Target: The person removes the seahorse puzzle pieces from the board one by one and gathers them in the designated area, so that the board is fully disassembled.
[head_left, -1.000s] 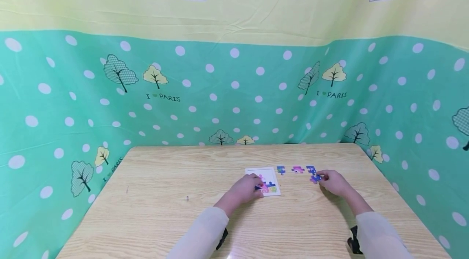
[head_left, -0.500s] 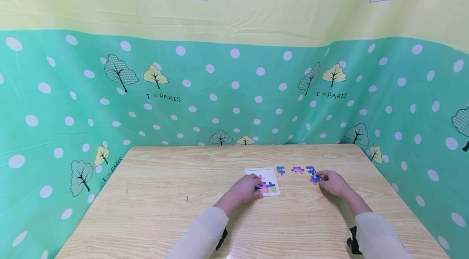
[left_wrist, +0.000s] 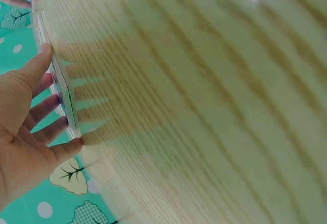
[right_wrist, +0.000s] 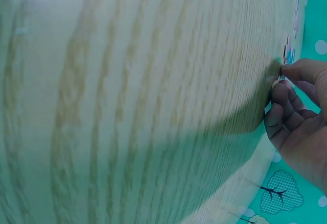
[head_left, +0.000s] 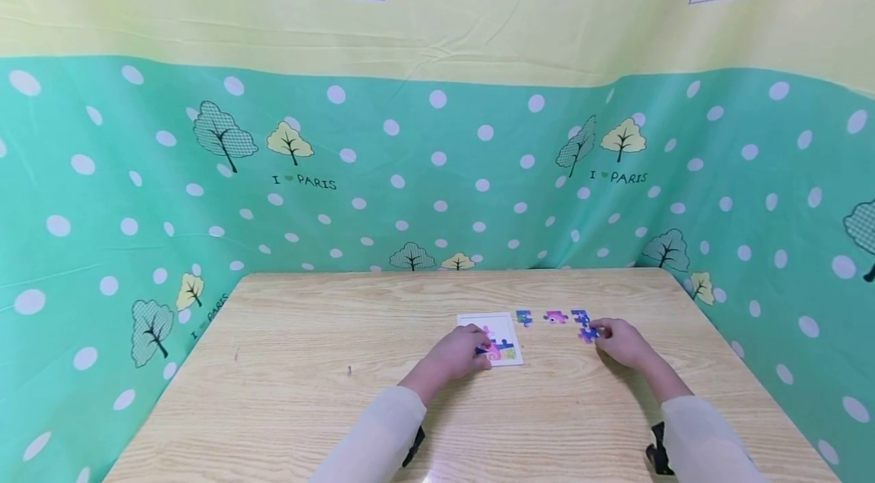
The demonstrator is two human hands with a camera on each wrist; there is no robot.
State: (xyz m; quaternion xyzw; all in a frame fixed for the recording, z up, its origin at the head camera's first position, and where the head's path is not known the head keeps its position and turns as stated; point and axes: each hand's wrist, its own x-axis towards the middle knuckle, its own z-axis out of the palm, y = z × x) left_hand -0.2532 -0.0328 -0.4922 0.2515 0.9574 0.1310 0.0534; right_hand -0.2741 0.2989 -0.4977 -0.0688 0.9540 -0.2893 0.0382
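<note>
My left hand [head_left: 454, 353] spreads its fingers over a white framed puzzle board [head_left: 468, 322], with the fingertips on it. Pink, blue and yellow-green pieces [head_left: 500, 351] lie inside the frame, partly covered by that hand. In the left wrist view the board [left_wrist: 65, 87] appears edge-on, the fingers reaching across it. To the right, my right hand [head_left: 622, 343] pinches a blue jigsaw piece [head_left: 585, 335] between thumb and fingers, close over the table. Another blue piece [head_left: 579, 316] lies right behind it, its edge meeting the pinched one in the head view.
A pink piece with an eye [head_left: 555, 317] and a blue-green piece [head_left: 523, 317] lie in a row between the board and the right hand. A tiny scrap [head_left: 349, 370] sits left on the wooden table [head_left: 307, 407]. Polka-dot fabric [head_left: 437, 179] hangs behind and at both sides.
</note>
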